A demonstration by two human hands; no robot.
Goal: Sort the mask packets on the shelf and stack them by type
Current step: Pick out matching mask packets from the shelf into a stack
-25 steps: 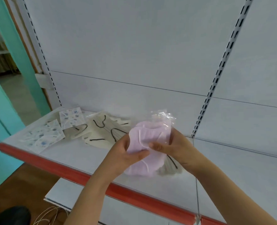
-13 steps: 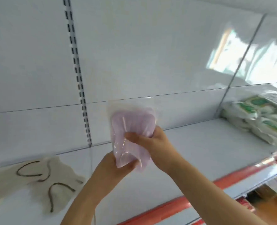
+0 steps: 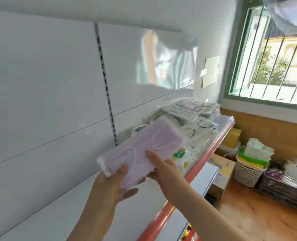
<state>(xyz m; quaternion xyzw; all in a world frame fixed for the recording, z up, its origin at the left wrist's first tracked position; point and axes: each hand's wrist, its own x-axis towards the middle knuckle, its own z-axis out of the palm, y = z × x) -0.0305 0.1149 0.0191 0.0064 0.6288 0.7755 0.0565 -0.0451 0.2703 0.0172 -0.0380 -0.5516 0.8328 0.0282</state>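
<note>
Flat clear-plastic packet of pale purple face masks with looped ear cords [image 3: 140, 150] held in the air above white metal shelf with red front edge strip [image 3: 212, 153], tilted, far end raised toward the window side. Left hand [image 3: 109, 186] under near end of packet, thumb curled over top face, fingers beneath, gripping. Right hand [image 3: 163, 169] at right edge of packet, thumb laid flat on top face, fingers hidden below; pinching packet between thumb and fingers. Sealed white strip of packet at near-left corner, just above left thumb.

Beyond packet, on far end of shelf: heap of clear packets of white masks with black ear loops [image 3: 196, 126], overlapping, not squared. One purple-mask packet [image 3: 187, 104] on top of heap toward back wall. Packets with green-and-white labels [image 3: 178, 153] partly hidden under held packet. Held packet not touching any of these as far as visible.

On wooden floor beside shelf: white plastic lattice basket holding green and yellow items [image 3: 247, 173], cardboard box [image 3: 221, 169]. Green-framed barred window [image 3: 269, 54] at upper right.
</note>
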